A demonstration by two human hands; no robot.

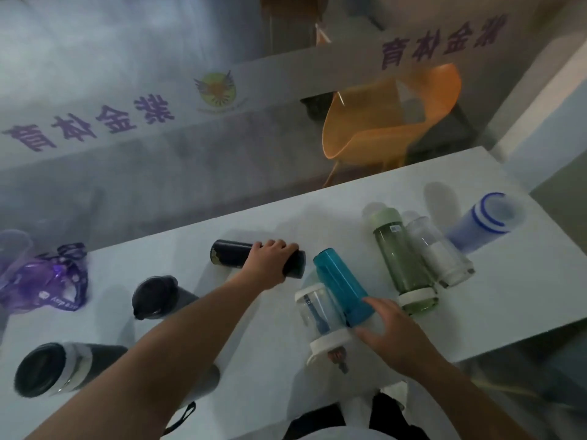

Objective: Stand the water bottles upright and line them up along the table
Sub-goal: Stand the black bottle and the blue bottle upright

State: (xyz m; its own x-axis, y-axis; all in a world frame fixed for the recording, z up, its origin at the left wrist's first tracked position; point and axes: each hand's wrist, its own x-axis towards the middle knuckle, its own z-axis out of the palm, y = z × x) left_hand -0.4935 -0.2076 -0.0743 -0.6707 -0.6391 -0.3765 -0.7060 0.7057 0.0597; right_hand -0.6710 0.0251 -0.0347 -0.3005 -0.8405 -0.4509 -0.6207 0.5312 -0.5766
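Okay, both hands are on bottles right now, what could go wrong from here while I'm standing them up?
1. The left hand grips the black bottle lying on its side; round, it might roll when released.
2. The right hand reaches into a tight cluster: lifting the teal bottle could knock the clear white-capped bottle touching it.
3. That clear bottle lies close to the table's near edge and could roll off.

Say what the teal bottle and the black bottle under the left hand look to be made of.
Teal bottle: likely clear tinted plastic; the table shows through it. Black bottle: opaque with a dull sheen, perhaps coated metal, possibly plastic; the look leaves it open.
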